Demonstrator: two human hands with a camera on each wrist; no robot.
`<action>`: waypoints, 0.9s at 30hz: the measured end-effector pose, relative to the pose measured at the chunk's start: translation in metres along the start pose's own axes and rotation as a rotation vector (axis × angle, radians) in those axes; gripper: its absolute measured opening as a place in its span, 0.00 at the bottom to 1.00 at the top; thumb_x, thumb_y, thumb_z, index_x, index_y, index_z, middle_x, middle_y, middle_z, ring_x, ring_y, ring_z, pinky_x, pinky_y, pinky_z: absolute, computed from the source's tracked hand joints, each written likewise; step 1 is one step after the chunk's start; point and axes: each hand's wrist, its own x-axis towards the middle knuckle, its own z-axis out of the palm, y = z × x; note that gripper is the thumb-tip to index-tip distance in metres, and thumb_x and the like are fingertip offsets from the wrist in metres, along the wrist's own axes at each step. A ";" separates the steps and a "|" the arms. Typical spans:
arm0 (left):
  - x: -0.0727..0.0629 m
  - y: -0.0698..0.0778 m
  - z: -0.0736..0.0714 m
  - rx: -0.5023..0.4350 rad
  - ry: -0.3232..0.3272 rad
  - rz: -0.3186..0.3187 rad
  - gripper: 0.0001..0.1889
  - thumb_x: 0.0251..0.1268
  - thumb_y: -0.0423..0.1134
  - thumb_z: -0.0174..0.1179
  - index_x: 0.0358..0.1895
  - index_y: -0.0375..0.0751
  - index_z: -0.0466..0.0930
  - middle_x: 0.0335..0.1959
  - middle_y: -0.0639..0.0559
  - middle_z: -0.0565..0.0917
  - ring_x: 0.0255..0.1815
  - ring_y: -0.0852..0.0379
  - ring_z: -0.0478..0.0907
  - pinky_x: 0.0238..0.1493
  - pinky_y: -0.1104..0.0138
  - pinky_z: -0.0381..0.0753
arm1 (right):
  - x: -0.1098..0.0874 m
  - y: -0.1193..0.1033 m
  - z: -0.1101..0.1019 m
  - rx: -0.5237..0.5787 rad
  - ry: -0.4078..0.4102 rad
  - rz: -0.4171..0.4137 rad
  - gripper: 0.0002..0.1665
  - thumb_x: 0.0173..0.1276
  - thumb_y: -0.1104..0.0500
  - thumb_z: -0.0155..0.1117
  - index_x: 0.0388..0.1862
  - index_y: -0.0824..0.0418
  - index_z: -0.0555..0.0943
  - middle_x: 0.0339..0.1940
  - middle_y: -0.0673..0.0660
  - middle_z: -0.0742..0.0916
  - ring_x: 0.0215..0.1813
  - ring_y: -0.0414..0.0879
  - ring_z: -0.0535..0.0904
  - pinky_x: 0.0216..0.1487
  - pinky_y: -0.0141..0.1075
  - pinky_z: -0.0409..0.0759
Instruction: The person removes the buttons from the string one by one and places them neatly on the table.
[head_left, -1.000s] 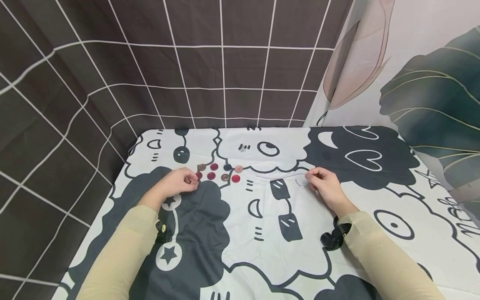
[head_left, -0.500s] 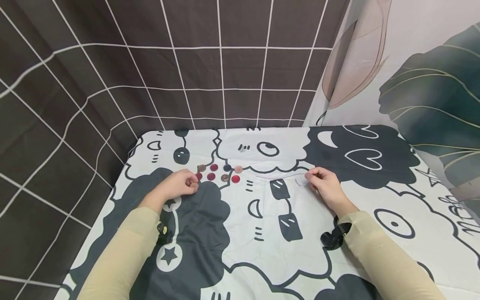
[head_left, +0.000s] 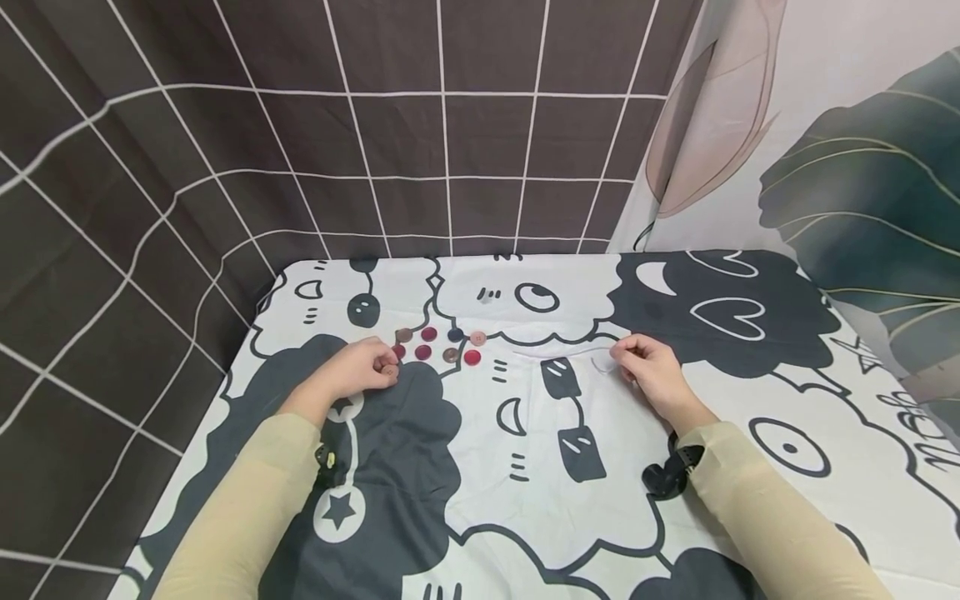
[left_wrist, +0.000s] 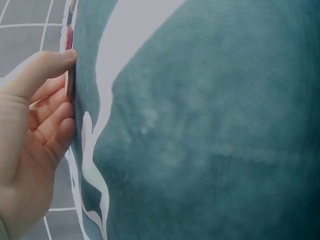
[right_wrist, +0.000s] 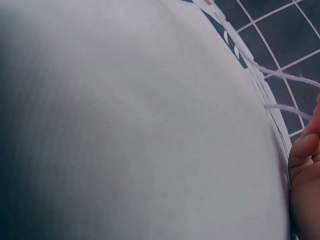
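Note:
In the head view my left hand, fingers curled, is at the left end of two short rows of buttons. Its thumb and forefinger pinch the edge of a dark red button, which the hand partly covers. The left wrist view shows the thumb at the surface with a button's edge beside the fingertips. My right hand pinches a thin pale lilac cord; a loop of it hangs by the fingertips. In the right wrist view two strands of cord run to the fingers.
Beside the left hand lie several other buttons, including a bright red one, a pink one and a navy one. A black and white cartoon cloth covers the table. A dark checked curtain hangs behind.
Both hands stay in place, with the buttons and the cord as before. The head view shifts only slightly.

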 end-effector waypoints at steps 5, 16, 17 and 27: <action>0.000 0.003 -0.001 0.001 -0.004 -0.009 0.07 0.52 0.39 0.66 0.31 0.43 0.78 0.31 0.53 0.73 0.33 0.56 0.73 0.42 0.60 0.74 | 0.001 -0.001 0.000 0.004 -0.011 -0.005 0.13 0.65 0.57 0.62 0.37 0.68 0.76 0.19 0.50 0.75 0.22 0.42 0.68 0.18 0.33 0.67; -0.002 0.004 -0.002 -0.004 0.005 -0.019 0.15 0.51 0.43 0.67 0.38 0.38 0.79 0.34 0.51 0.76 0.37 0.54 0.76 0.46 0.57 0.74 | 0.005 0.000 -0.001 -0.054 0.006 -0.036 0.09 0.64 0.59 0.61 0.36 0.65 0.77 0.18 0.52 0.75 0.21 0.42 0.68 0.17 0.33 0.68; -0.002 0.004 -0.002 -0.009 0.005 -0.023 0.15 0.51 0.43 0.67 0.39 0.38 0.79 0.34 0.51 0.76 0.37 0.53 0.76 0.46 0.56 0.74 | 0.005 -0.001 -0.001 -0.062 0.011 -0.040 0.09 0.63 0.59 0.61 0.36 0.65 0.77 0.18 0.52 0.75 0.20 0.42 0.68 0.17 0.33 0.68; -0.003 0.009 -0.007 -0.033 0.034 -0.033 0.18 0.51 0.45 0.67 0.42 0.36 0.80 0.37 0.49 0.77 0.40 0.50 0.76 0.48 0.55 0.74 | 0.006 -0.007 -0.006 -0.225 0.076 -0.140 0.08 0.63 0.59 0.60 0.37 0.64 0.80 0.27 0.53 0.78 0.30 0.43 0.68 0.28 0.30 0.66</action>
